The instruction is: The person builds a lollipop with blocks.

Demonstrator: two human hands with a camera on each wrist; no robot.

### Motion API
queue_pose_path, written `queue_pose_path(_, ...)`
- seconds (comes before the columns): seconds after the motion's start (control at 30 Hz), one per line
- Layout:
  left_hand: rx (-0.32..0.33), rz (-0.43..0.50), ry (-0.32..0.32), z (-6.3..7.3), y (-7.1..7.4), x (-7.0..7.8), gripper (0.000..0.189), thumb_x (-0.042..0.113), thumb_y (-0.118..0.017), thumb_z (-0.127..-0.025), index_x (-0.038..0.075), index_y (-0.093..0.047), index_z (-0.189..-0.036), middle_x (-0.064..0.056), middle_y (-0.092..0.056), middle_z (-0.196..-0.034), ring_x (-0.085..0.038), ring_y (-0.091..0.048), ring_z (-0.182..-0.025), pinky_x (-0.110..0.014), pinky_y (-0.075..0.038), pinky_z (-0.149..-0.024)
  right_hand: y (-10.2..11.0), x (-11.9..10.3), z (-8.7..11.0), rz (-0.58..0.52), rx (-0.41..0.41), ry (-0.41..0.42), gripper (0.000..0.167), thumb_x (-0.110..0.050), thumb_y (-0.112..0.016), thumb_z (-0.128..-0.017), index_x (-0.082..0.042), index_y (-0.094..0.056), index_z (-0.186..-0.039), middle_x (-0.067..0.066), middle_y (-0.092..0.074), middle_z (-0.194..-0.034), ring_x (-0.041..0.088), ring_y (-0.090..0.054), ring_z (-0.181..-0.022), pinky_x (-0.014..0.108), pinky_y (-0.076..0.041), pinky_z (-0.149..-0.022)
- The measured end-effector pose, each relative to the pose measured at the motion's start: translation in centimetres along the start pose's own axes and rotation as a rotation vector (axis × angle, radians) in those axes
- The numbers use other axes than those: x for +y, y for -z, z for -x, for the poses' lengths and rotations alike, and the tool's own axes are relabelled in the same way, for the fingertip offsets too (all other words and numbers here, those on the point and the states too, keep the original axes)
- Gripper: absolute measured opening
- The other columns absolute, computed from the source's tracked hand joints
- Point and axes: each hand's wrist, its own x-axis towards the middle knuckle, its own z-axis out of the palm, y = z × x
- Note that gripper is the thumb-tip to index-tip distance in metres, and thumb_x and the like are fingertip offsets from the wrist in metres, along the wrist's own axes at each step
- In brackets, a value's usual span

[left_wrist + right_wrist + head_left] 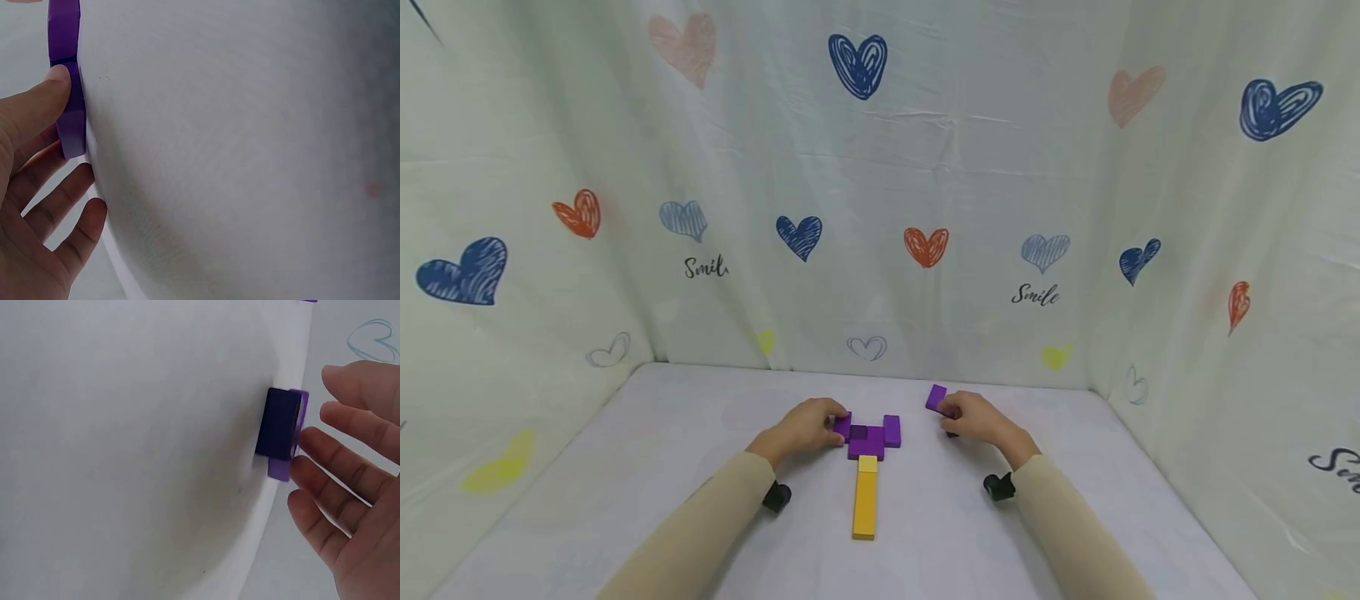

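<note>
On the white table, my left hand (805, 429) pinches a purple block (72, 119) between thumb and fingers, at the left side of a small arrangement. That arrangement has a wide purple block (868, 452), a dark purple piece (859, 432) and an upright purple block (892, 431) on its right. Below them runs a long yellow block (865, 504) with a lighter yellow piece (867, 463) at its top. My right hand (350, 475) has its fingers spread beside a dark purple block (278, 424), fingertips right at its edge. A lighter purple block (936, 397) lies just behind, partly hidden by the hand.
A white cloth curtain (955, 183) printed with hearts and the word Smile stands around the back and sides of the table (940, 533). A black wrist camera (777, 498) sits on the left wrist, another black camera (999, 487) on the right.
</note>
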Motion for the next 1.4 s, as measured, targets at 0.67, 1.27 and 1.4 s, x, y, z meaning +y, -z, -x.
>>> queue_pose_path(0.67, -0.003, -0.008, -0.005, -0.4, -0.1, -0.2, 0.044, 0.023, -0.078, -0.081, 0.012, -0.065, -0.121, -0.005, -0.063, -0.12, -0.023, -0.058, -0.106, -0.042, -0.047, -0.095, -0.3, 0.3, 0.7, 0.063, 0.037, 0.019, 0.015, -0.017, -0.075, -0.081, -0.009, -0.069, -0.092, -0.002, -0.061, -0.083, 0.013, -0.052, -0.077, 0.033, -0.049, -0.071)
queue_pose_path(1.27, -0.014, -0.014, 0.014, -0.1, -0.2, -0.2, 0.045, 0.023, -0.078, -0.08, 0.013, -0.064, -0.122, -0.005, -0.062, -0.122, -0.023, -0.058, -0.106, -0.042, -0.047, -0.096, -1.2, -1.1, 0.3, 0.077, 0.023, -0.138, 0.021, -0.031, -0.074, -0.082, -0.012, -0.066, -0.087, -0.001, -0.058, -0.077, 0.016, -0.05, -0.071, 0.031, -0.043, -0.061)
queue_pose_path(1.4, -0.011, -0.01, 0.009, -0.1, -0.1, -0.1, 0.044, 0.023, -0.078, -0.081, 0.013, -0.064, -0.122, -0.005, -0.062, -0.122, -0.023, -0.058, -0.106, -0.042, -0.047, -0.096, -1.4, -1.4, -0.1, 0.063, 0.018, -0.097, 0.02, -0.027, -0.075, -0.082, -0.011, -0.068, -0.092, -0.002, -0.059, -0.08, 0.015, -0.052, -0.074, 0.033, -0.046, -0.067)
